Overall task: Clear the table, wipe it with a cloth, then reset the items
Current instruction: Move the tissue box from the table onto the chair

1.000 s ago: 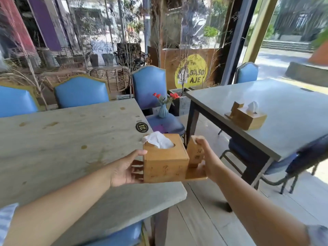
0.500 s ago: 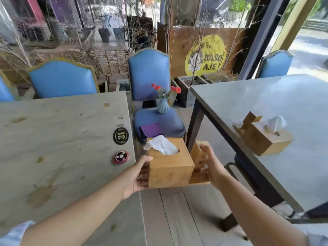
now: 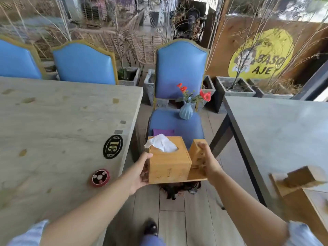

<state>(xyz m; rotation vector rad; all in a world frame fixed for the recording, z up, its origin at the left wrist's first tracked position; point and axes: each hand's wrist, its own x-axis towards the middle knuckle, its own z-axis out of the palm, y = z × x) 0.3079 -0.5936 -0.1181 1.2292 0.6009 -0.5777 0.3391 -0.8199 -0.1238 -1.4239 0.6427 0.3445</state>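
- Tissue box (image 3: 168,162), light wood with a white tissue pulled up through the top, shares a flat base board (image 3: 197,175) with a small side box (image 3: 196,153). The whole set is in the air over the floor, in the aisle between two benches and just off the corner of the left bench (image 3: 53,130).
- Left hand (image 3: 142,169): thumb hooked over the top edge of the tissue box, fingers curled against its left wall and under the base.
- Right hand (image 3: 207,162): fingers wrapped over the small side box, palm at the board's right end.
- Judgement: a hand at each end keeps the board level, so neither box tips.
- Judgement: clearing step. The likely drop point is the blue chair (image 3: 191,132) straight ahead.
- The chair seat holds a pale blue vase (image 3: 186,111) with red flowers at the back and a purple cloth (image 3: 162,131) at the front edge.
- In the way: the cloth sits where the set would land, so the free room is the seat's right half. The vase looks easy to knock.
- On the left bench: a black oval number plaque (image 3: 112,146), a red round disc (image 3: 100,177) and brownish stains.
- The right bench (image 3: 275,130) carries another wooden tissue set (image 3: 301,181), blurred.
- A dark object lies on the floor under the set; I cannot identify it.
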